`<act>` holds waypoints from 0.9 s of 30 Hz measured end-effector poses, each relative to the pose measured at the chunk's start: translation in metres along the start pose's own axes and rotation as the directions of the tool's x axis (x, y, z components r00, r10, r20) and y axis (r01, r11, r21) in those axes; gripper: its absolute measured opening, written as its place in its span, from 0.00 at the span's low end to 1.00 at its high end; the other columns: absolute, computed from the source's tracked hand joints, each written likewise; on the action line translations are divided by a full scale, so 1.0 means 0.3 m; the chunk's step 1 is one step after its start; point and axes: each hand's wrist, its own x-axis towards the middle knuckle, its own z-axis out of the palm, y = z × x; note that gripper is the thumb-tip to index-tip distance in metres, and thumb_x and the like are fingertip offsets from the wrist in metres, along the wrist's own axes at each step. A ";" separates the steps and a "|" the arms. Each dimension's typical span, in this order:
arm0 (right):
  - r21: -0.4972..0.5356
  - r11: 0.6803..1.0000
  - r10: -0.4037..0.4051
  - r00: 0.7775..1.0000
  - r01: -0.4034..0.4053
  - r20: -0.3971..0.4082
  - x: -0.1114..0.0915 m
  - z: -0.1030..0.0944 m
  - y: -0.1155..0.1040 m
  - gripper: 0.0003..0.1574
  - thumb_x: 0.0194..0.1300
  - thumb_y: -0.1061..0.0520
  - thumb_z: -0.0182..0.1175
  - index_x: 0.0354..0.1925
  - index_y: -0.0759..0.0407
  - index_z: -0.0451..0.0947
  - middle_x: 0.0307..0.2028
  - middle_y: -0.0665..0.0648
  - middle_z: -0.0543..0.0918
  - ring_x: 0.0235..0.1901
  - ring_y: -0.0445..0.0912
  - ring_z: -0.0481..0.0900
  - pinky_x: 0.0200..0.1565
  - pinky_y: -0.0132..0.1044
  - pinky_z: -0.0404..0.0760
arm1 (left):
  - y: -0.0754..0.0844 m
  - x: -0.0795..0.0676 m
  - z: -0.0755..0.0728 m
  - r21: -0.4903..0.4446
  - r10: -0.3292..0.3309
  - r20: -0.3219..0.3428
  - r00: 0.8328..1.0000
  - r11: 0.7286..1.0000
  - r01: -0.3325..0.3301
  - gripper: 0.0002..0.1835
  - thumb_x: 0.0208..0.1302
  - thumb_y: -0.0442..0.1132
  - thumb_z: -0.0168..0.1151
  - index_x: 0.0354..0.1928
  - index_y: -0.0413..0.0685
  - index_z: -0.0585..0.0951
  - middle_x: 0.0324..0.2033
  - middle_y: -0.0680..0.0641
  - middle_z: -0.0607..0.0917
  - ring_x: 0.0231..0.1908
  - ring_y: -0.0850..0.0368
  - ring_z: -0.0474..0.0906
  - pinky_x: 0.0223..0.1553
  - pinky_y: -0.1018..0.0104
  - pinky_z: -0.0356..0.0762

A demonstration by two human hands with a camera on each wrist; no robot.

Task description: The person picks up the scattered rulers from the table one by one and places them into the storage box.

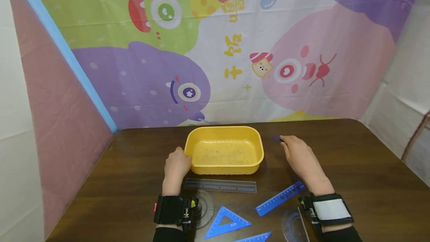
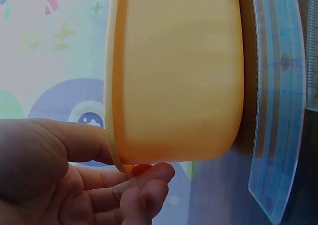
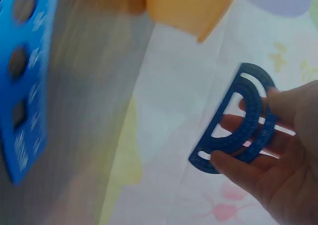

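My left hand point(image 1: 177, 165) pinches the left rim of a yellow plastic basin point(image 1: 223, 168), thumb and fingers on either side of its edge in the left wrist view. Nothing but small dark specks shows inside the basin. To the right of it, my right hand point(image 1: 300, 158) holds a blue protractor point(image 3: 256, 120) by its curved side, between thumb and fingers. In the head view only a thin blue edge of that protractor sticks out past the fingertips. A clear ruler point(image 1: 220, 185) lies just in front of the basin.
Nearer on the brown table point(image 1: 111, 189) lie a clear protractor point(image 1: 205, 209), a blue set square point(image 1: 226, 222), a blue ruler point(image 1: 280, 198), another clear protractor point(image 1: 295, 224) and a partly cut-off blue piece point(image 1: 255, 238). A cartoon-print cloth point(image 1: 235, 96) hangs behind the table.
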 end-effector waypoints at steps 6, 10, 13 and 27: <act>-0.020 0.992 -0.123 0.991 0.122 -0.054 0.017 0.026 -0.092 0.20 0.63 0.64 0.51 0.53 0.69 0.71 0.50 0.68 0.76 0.53 0.60 0.72 0.52 0.51 0.71 | 0.002 0.002 -0.004 0.001 -0.002 0.003 1.000 1.000 0.002 0.15 0.60 0.37 0.48 0.42 0.29 0.69 0.25 0.40 0.73 0.24 0.48 0.71 0.25 0.60 0.67; -0.038 0.979 -0.201 0.978 0.199 -0.050 0.010 0.055 -0.141 0.20 0.61 0.66 0.53 0.52 0.69 0.72 0.50 0.67 0.75 0.55 0.59 0.70 0.53 0.49 0.70 | 0.006 0.000 -0.001 0.005 -0.006 0.012 1.000 1.000 0.006 0.16 0.60 0.38 0.47 0.43 0.29 0.69 0.25 0.39 0.73 0.25 0.47 0.71 0.26 0.59 0.68; -0.054 0.971 -0.236 0.971 0.234 -0.042 0.003 0.075 -0.163 0.20 0.60 0.66 0.54 0.52 0.68 0.72 0.50 0.65 0.75 0.55 0.58 0.71 0.54 0.48 0.70 | 0.007 0.000 0.001 0.008 -0.006 0.020 1.000 1.000 0.006 0.16 0.61 0.38 0.46 0.44 0.29 0.68 0.26 0.39 0.73 0.25 0.47 0.71 0.26 0.58 0.68; -0.071 0.949 -0.307 0.952 0.308 0.019 -0.014 0.127 -0.211 0.18 0.60 0.64 0.56 0.49 0.65 0.75 0.48 0.62 0.78 0.53 0.55 0.73 0.54 0.46 0.70 | 0.007 0.004 0.001 0.017 -0.009 0.031 0.999 1.000 0.009 0.17 0.61 0.38 0.45 0.46 0.29 0.68 0.26 0.39 0.73 0.25 0.47 0.72 0.26 0.58 0.68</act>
